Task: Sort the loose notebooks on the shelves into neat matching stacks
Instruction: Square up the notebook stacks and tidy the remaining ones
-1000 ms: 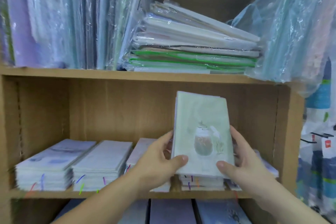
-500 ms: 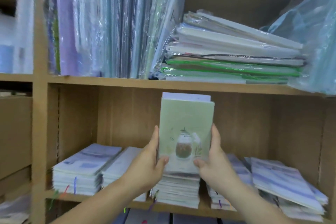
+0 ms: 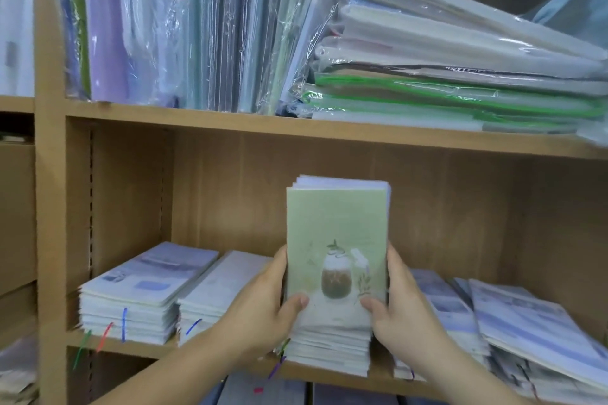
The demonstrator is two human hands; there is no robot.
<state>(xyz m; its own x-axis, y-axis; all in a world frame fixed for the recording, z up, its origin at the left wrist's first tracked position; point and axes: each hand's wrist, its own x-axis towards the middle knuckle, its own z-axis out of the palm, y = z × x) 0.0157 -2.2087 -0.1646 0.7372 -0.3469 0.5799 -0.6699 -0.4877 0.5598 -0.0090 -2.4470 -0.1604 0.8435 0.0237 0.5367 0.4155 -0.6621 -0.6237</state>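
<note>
Green notebooks (image 3: 337,230) upright at centre, bottom edge on a flat stack (image 3: 329,352) on the shelf (image 3: 158,352). Clamped at 9 o'clock by left hand (image 3: 260,309), at 3 o'clock by right hand (image 3: 404,312), thumbs on cover. Other stacks (image 3: 141,293) at 8 and 4 o'clock.

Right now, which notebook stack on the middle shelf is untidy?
The far-right stack: its notebooks lie fanned and tilted, while the far-left stack sits squared.

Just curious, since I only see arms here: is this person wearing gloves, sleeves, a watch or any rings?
No. The left hand and the right hand are bare, with no gloves or rings showing. Nothing covers either arm down to the picture's bottom edge: no sleeve, watch or bracelet is in view.
</note>
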